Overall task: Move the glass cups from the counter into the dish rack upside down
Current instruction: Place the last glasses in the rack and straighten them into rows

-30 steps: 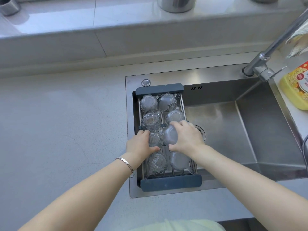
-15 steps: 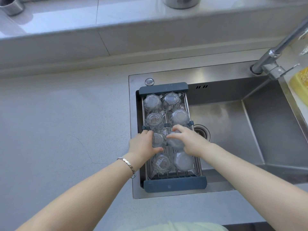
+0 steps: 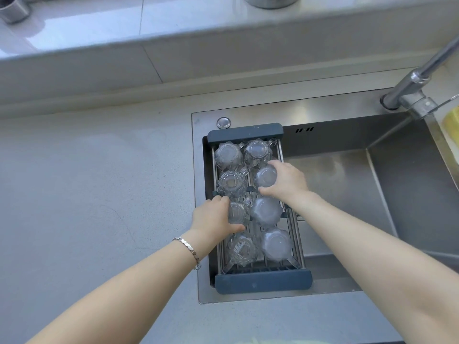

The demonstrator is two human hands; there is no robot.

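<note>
A dish rack (image 3: pixel 263 281) with dark blue ends spans the left part of the steel sink. Several glass cups stand upside down in it, in two columns. My left hand (image 3: pixel 213 217) grips the third cup (image 3: pixel 238 213) in the left column. My right hand (image 3: pixel 285 181) is closed around the second cup (image 3: pixel 266 177) in the right column. The cup (image 3: pixel 265 211) just below my right hand stands free, as do the two nearest cups (image 3: pixel 275 243) and the two farthest (image 3: pixel 228 155).
The steel sink basin (image 3: pixel 347 184) lies to the right of the rack, with a chrome faucet (image 3: pixel 419 80) at its far right corner. A yellow item (image 3: pixel 450 120) sits at the right edge. Grey counter (image 3: pixel 99 194) extends left. Metal containers (image 3: pixel 12 7) stand on the back ledge.
My right hand has let go of the third cup in the right column and moved away from me onto the second cup. My left hand stays on its cup.
</note>
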